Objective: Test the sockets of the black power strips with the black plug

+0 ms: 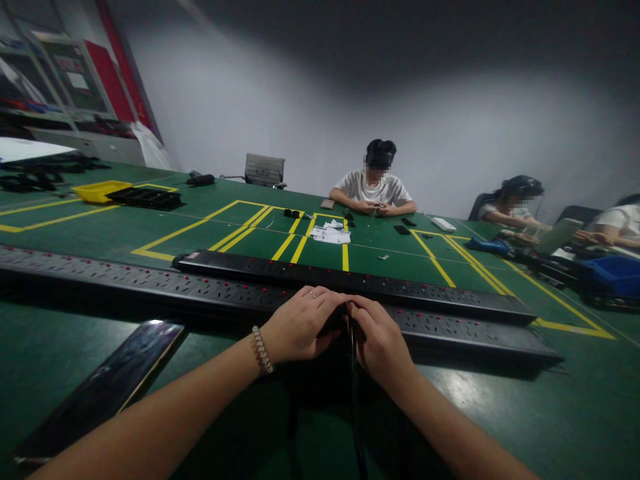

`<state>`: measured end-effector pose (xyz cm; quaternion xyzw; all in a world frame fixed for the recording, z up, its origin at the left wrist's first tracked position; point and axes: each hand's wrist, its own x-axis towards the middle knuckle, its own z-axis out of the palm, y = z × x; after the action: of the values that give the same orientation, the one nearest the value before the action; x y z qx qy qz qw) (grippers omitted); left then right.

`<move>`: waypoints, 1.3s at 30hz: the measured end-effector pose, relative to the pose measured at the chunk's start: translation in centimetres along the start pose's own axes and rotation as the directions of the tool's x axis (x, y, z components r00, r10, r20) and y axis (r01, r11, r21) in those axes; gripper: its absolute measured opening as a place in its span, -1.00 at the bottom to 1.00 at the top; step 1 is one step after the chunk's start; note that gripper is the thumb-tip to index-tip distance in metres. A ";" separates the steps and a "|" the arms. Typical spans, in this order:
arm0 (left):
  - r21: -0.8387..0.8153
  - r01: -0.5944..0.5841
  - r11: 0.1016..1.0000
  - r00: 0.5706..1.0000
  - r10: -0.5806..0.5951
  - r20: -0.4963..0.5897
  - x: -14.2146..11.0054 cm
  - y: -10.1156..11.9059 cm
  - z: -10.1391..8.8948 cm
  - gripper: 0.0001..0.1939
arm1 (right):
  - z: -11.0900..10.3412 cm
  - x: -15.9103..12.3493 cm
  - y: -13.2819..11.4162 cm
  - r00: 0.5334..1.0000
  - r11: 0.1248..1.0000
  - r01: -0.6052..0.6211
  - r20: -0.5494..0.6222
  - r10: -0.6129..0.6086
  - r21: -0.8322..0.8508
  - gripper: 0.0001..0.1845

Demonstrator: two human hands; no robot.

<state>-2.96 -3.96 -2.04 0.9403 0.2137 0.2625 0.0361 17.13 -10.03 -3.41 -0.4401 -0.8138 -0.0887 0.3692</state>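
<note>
A black cable [356,407] rises from the bottom edge to my fingertips. My right hand [377,333] pinches it near its upper end with thumb and fingers. From the other side my left hand [303,323], with a ring and a beaded bracelet, closes on the same end; the fingertips of both hands meet there. What exactly lies between them is partly hidden. Just beyond my hands lie two long black power strips, a near one [220,293] and a shorter far one [415,288], dotted with red along their tops.
A glossy dark phone [105,387] lies at left on the green table [240,413]. Farther back are a yellow tray [103,191], a black tray [145,198], white papers [330,232] and a blue bin [615,273]. A person [373,183] sits opposite; others sit at right.
</note>
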 end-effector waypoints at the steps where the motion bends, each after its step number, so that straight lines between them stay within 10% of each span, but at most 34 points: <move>1: 0.003 -0.001 1.000 1.000 0.001 0.002 0.0 0.0 0.0 -0.31 | 0.0 0.0 0.0 1.000 1.000 0.003 0.000 -0.003 -0.003 -0.70; 28: -0.025 0.100 0.995 0.995 -0.100 0.006 0.6 0.0 0.1 -0.31 | -0.3 0.3 0.1 0.997 0.997 0.065 -0.041 -0.066 -0.031 -0.66; 39: 0.179 0.112 0.977 0.993 -0.116 0.010 0.3 0.5 0.9 -0.35 | -0.6 -0.5 1.3 0.945 0.993 -0.039 -0.319 0.074 0.115 -0.65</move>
<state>-2.11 -4.26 -2.62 0.9285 0.2896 0.2303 -0.0312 18.62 -9.81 -3.56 -0.4225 -0.7331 -0.1051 0.5225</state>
